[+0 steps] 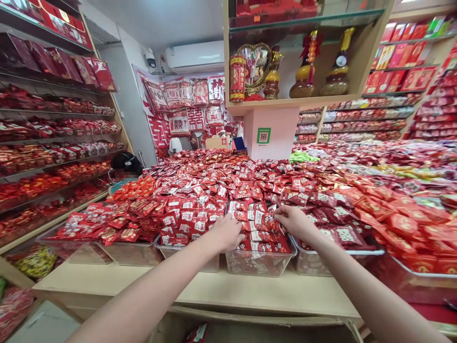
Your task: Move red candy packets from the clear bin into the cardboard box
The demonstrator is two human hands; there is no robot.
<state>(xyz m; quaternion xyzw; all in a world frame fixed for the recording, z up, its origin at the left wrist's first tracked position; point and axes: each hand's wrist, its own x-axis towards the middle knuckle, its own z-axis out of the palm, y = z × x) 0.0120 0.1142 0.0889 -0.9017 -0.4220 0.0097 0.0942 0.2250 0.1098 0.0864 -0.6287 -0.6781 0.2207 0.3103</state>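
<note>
Along the front of the pale surface (203, 288), I have both hands at a clear plastic bin (255, 267) filled with small red packets (260, 236). These packets sit in overlapping rows, with white and printed patches on their wrappers. My left hand (227, 233) is over the bin's left side, its fingers curled narrowly against the packets; I cannot tell whether it grips one. My right hand (294, 223) reaches in from the other side, thumb and forefinger close together at the right edge of the rows, and I cannot tell whether a packet is pinched between them.

Just right of my bin, another bin (317, 267) bears dark red packets (346, 236), and orange-red packets (403, 224) are heaped farther right. More red packets spread behind and to the left, with a bright green pile (303, 156) near the pillar (274, 124). Below the front edge of the surface I see an open cardboard box (264, 328) with a red wrapped item (197, 333) inside. Beyond the heap on my left, a person in a black cap (125, 163) is partly visible beside the stocked shelves (57, 114).
</note>
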